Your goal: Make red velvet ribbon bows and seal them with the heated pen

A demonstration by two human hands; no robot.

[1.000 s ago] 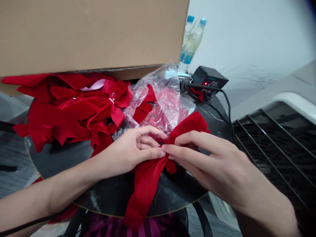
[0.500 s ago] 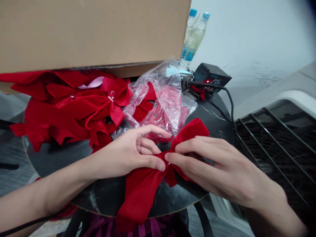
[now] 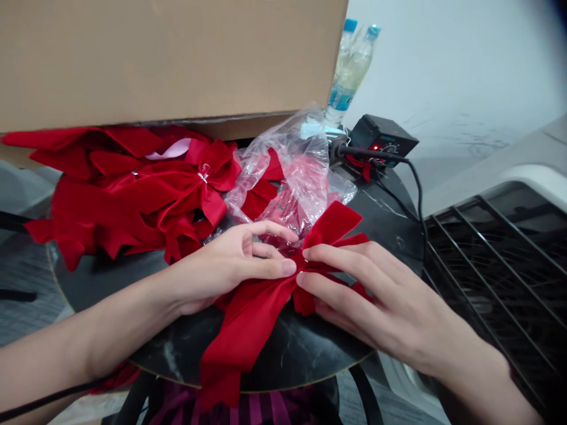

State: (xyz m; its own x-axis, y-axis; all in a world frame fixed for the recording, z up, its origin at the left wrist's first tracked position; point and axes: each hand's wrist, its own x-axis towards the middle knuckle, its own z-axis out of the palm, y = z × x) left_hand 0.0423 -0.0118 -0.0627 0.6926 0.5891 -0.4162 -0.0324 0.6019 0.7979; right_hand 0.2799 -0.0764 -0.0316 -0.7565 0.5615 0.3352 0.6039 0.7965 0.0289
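Note:
A red velvet bow (image 3: 254, 327) lies over the near part of the round table, one tail hanging past the front edge. My left hand (image 3: 241, 254) pinches its gathered middle from the left, thumb on top. From the right, my right hand (image 3: 376, 295) grips the same middle between thumb and fingers, where a small pale tie or wire end shows. The bow's upper loop (image 3: 334, 221) sticks up beyond my right fingers. My right hand covers part of the bow's right side.
Several red bows (image 3: 133, 200) are heaped at the left. A clear plastic bag (image 3: 305, 171) holds more red fabric. Behind stand a cardboard box (image 3: 172, 59), bottles (image 3: 354, 71) and a black control unit (image 3: 383, 140) with a cable. A dark marbled table (image 3: 177, 348) carries them.
My right fingers have spread from the bow's upper loop down onto its middle. The bow has turned slightly, its loop standing more upright and its tail shifting left.

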